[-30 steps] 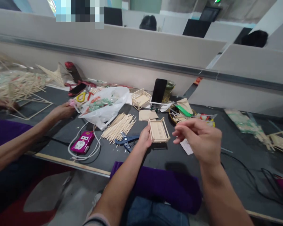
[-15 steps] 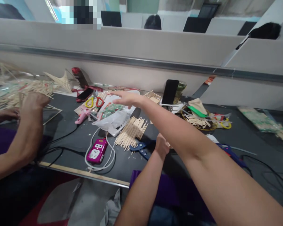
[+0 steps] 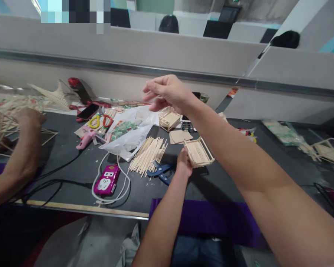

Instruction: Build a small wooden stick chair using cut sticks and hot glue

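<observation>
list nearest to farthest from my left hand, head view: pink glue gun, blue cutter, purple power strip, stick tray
1. Stick tray: held in the left hand
2. Blue cutter: just left of the hand
3. Purple power strip: farther left
4. Pink glue gun: farthest left, further back

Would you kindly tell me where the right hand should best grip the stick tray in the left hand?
Probably the right side rail of the stick tray, approached from the right: the left hand holds the left edge, while that raised, narrow rail opposite looks free to pinch.
</observation>
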A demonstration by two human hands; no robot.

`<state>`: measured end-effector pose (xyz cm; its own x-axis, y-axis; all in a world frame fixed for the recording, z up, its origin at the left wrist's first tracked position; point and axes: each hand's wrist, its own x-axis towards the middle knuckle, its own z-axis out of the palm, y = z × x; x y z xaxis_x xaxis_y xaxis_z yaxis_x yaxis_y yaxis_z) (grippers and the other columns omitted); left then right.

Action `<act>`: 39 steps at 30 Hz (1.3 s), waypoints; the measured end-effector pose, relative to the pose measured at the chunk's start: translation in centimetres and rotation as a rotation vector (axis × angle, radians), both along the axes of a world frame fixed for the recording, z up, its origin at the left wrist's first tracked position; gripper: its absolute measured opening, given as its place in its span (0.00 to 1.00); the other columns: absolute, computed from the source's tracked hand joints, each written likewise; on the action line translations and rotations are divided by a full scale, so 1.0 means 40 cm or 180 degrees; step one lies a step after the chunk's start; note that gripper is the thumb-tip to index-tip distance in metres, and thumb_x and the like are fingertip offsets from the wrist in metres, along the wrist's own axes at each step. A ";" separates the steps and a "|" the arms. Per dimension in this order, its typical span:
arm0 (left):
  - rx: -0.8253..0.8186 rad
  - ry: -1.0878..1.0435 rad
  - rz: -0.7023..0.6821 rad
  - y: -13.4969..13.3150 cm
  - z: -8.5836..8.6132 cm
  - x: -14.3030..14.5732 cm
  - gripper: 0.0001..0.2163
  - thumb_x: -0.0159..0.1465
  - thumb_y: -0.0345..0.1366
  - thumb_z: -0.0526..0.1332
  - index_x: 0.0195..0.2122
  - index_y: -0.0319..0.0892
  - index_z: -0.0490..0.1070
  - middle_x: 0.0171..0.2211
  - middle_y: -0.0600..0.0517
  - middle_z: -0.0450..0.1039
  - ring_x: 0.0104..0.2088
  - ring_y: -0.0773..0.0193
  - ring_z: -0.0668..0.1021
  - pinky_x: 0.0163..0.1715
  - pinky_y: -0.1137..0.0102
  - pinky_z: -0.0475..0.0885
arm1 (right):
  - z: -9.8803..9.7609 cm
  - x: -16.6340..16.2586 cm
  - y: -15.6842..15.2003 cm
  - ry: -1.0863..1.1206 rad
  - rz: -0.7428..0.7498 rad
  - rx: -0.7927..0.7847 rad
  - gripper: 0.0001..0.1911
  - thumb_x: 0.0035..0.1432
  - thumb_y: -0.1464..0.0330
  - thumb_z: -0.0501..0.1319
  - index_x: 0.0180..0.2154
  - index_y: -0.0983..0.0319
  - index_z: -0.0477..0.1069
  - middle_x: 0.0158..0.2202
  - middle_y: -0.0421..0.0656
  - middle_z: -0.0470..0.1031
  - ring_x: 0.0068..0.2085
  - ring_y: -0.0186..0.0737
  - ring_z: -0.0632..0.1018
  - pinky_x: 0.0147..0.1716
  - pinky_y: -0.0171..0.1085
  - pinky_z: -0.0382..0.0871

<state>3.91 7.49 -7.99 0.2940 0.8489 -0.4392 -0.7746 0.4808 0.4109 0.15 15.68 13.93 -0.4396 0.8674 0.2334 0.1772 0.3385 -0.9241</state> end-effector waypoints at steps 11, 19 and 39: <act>0.0469 0.0020 0.0135 -0.010 0.021 -0.007 0.08 0.57 0.33 0.64 0.38 0.39 0.76 0.33 0.49 0.82 0.40 0.56 0.82 0.50 0.61 0.74 | -0.021 0.294 -0.167 -0.0122 -0.1415 0.1193 0.12 0.61 0.61 0.59 0.38 0.62 0.75 0.36 0.44 0.76 0.41 0.41 0.79 0.39 0.39 0.75; 0.0845 0.0164 0.0032 -0.015 0.020 -0.003 0.10 0.57 0.35 0.67 0.39 0.39 0.75 0.35 0.48 0.82 0.43 0.55 0.82 0.52 0.61 0.73 | -0.333 0.477 -0.301 0.0102 -0.2952 0.0184 0.16 0.55 0.57 0.62 0.34 0.63 0.77 0.22 0.41 0.75 0.20 0.35 0.70 0.22 0.36 0.67; 0.1181 0.0804 0.0313 -0.028 0.036 0.014 0.19 0.51 0.44 0.73 0.40 0.42 0.76 0.38 0.50 0.81 0.45 0.57 0.81 0.51 0.65 0.72 | -0.484 0.499 -0.264 -0.0035 -0.2277 -0.0278 0.13 0.50 0.59 0.61 0.30 0.61 0.78 0.30 0.44 0.81 0.33 0.43 0.77 0.36 0.40 0.68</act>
<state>4.45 6.38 -6.56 0.1270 0.9808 -0.1477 -0.6627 0.1947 0.7232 20.10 5.11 -5.41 0.2414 0.9589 0.1490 0.3375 0.0610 -0.9394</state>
